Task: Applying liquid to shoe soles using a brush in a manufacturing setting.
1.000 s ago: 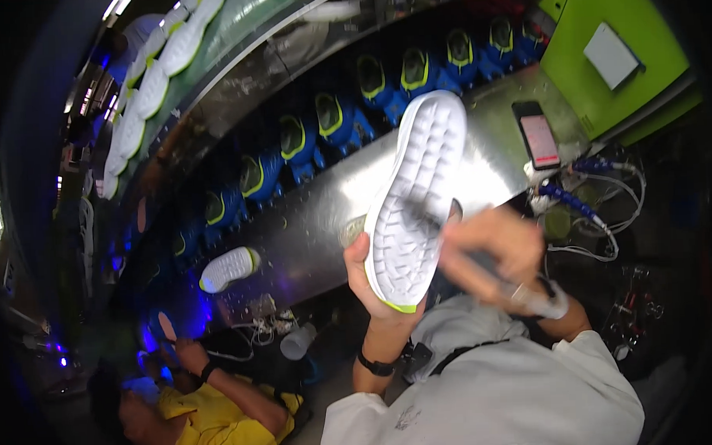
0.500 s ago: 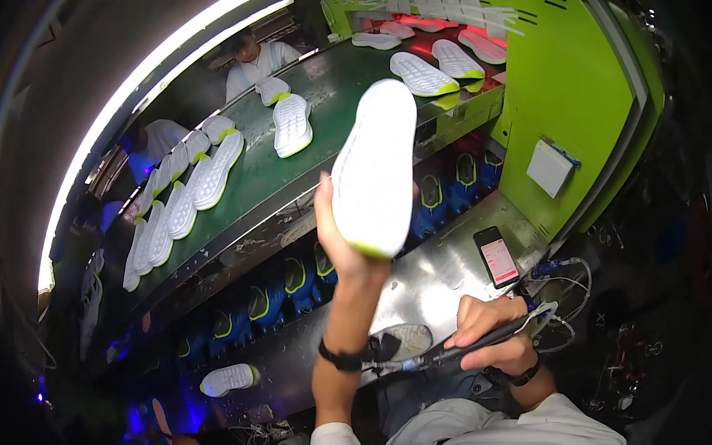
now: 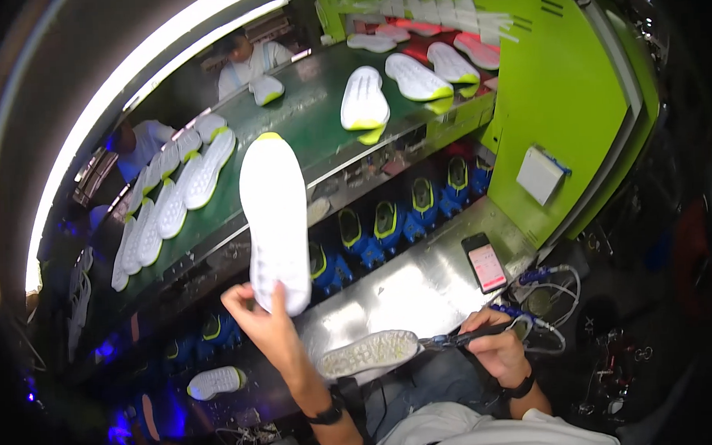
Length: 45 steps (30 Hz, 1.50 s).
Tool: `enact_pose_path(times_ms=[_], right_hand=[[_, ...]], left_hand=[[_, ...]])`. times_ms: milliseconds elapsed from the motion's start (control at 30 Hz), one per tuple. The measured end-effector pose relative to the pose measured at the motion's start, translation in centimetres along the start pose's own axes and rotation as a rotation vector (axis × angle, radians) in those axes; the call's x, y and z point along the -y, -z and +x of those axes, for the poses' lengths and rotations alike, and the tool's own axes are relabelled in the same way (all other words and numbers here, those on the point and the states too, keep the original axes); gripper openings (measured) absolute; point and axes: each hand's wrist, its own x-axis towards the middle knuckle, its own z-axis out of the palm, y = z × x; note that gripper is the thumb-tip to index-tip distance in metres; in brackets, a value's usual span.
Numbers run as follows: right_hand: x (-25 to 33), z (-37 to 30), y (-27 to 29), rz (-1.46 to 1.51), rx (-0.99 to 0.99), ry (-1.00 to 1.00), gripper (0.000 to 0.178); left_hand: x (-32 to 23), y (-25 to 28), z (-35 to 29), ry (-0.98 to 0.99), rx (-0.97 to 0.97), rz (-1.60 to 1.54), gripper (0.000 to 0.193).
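My left hand grips the lower end of a white shoe sole with a yellow-green tip, holding it up in front of the green belt. My right hand is closed around a slim black handheld tool with thin tubes attached; its exact kind I cannot make out. At the tool's front end, a loose sole with a bumpy, yellowish-speckled surface lies by the near edge of the metal shelf. On the belt, a white sole lies to the right of the held one.
More soles line the belt's left side, and others lie by the red-lit opening of a green machine. Blue shoe forms stand below the belt. A phone lies on the shelf. Two people work across the belt.
My left hand has moved left and lower with a sole. A sole now lies on the belt's right part; the one lying near its middle is gone from there. My right hand still holds the tool.
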Motion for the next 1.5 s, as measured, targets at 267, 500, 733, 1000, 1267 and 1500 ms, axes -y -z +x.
enact_pose_path(times_ms=[267,500,733,1000,1267,1500], right_hand=[[-1.8,0.9,-1.9,-0.329,-0.159,-0.005,0.023],[-3.5,2.3,-7.9,-1.038,0.3,0.569,0.027],[-10.6,0.2,-11.2,-1.056,0.589,0.591,0.021],[-9.9,-3.5,-10.0,-0.872,0.557,0.458,0.029],[-6.1,-4.7,-8.2,-0.874,0.457,0.396,0.025],[-5.5,-3.8,-8.0,-0.776,0.706,0.218,0.023]], left_hand=[[1.8,10.4,-16.8,1.608,0.497,-0.851,0.07],[-1.4,14.9,-19.8,1.227,0.595,-0.477,0.07],[-2.0,16.3,-21.0,1.163,0.219,-0.267,0.072],[-0.7,12.2,-18.5,1.13,0.17,-0.986,0.074],[1.0,7.9,-13.9,1.481,0.598,-1.043,0.071],[0.7,7.4,-6.7,1.455,1.307,-0.427,0.049]])
